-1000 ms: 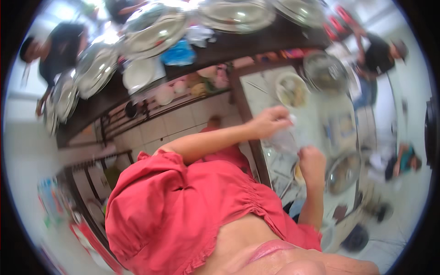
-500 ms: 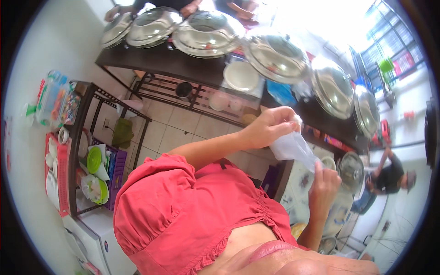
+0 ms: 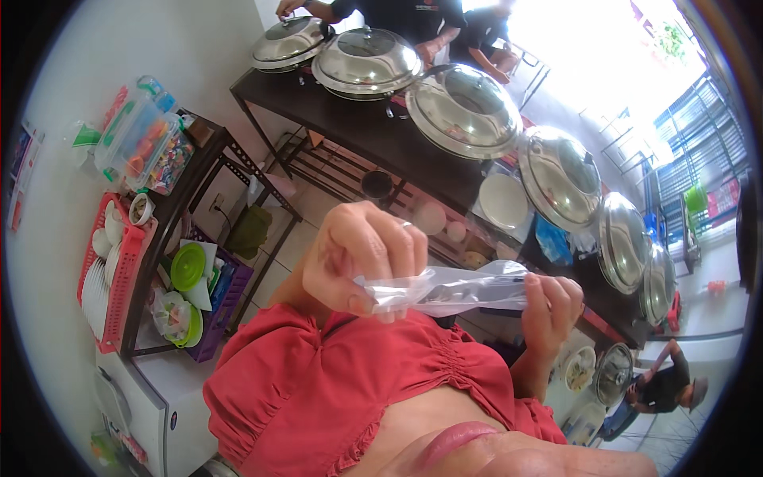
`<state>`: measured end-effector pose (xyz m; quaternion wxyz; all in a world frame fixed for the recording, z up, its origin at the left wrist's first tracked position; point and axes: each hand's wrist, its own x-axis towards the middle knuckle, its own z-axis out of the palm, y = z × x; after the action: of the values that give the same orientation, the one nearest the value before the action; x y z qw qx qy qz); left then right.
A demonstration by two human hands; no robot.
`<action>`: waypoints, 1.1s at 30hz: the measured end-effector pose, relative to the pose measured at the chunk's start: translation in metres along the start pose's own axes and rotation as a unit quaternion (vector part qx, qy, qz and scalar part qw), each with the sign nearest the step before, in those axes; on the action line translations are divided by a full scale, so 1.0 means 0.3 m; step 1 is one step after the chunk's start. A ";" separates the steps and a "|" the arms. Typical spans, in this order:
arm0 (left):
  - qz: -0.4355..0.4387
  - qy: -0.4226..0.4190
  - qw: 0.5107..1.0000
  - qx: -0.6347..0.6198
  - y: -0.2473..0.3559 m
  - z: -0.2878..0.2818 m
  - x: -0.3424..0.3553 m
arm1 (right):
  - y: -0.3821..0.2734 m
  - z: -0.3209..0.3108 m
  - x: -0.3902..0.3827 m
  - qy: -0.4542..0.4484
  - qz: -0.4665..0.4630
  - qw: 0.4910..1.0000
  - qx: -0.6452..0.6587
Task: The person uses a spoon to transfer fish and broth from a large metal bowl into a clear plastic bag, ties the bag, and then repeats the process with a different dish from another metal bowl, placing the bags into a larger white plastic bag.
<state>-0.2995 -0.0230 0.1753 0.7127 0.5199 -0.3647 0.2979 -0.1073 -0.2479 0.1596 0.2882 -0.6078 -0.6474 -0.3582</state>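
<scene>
- Left hand (image 3: 366,258): I am seeing it raised before the chest, knuckles upward, fingers curling inward, a ring showing on one finger; it is gripping one end of a clear plastic bag (image 3: 481,290), which is bunching out beside the thumb.
- Right hand (image 3: 552,310): it is rising on an upright forearm, fingers folding around the bag's other end; exactly where its thumb is pressing, I cannot tell.
- Clear plastic bag: it is stretching roughly level in mid-air between both hands, above the red garment (image 3: 278,374), twisting and wrinkling along its length.
- Dark table (image 3: 290,94): six lidded pots (image 3: 463,110) are lining its tabletop from the far left corner toward the right end; a white plate (image 3: 503,201) and a blue bag (image 3: 554,240) are lying by its near edge.
- Markings: a dark shirt (image 3: 397,14) beyond the table's far edge is carrying a small white-and-red print; a white appliance (image 3: 143,413) is bearing a small round emblem; a wall sheet (image 3: 22,179) is showing print too small for me to make out.
</scene>
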 end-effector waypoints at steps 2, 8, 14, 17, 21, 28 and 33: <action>-0.006 0.028 1.000 0.012 0.040 -0.014 -0.041 | 0.009 0.068 0.015 -0.031 -0.047 0.997 0.049; -0.037 0.173 0.970 0.164 0.070 -0.074 -0.117 | 0.067 0.207 0.129 -0.070 -0.067 0.987 0.127; -0.204 0.436 0.833 0.271 -0.001 -0.212 -0.127 | 0.217 0.421 0.201 -0.147 -0.095 0.973 0.153; -0.214 0.482 0.795 0.298 -0.047 -0.352 -0.105 | 0.276 0.531 0.262 -0.161 -0.113 0.967 0.162; -0.218 0.477 0.796 0.304 -0.073 -0.585 -0.064 | 0.346 0.722 0.347 -0.162 -0.172 0.958 0.163; -0.174 0.437 0.807 0.356 -0.114 -0.988 -0.106 | 0.381 1.022 0.466 -0.280 -0.166 0.940 0.104; -0.294 0.383 0.759 0.437 -0.106 -1.119 -0.129 | 0.358 1.059 0.485 -0.205 -0.077 0.964 0.151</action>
<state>-0.2251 0.2879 0.0615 0.5408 0.6995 0.2791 0.3747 0.0053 0.0959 0.1061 0.2097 -0.5657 -0.7841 -0.1453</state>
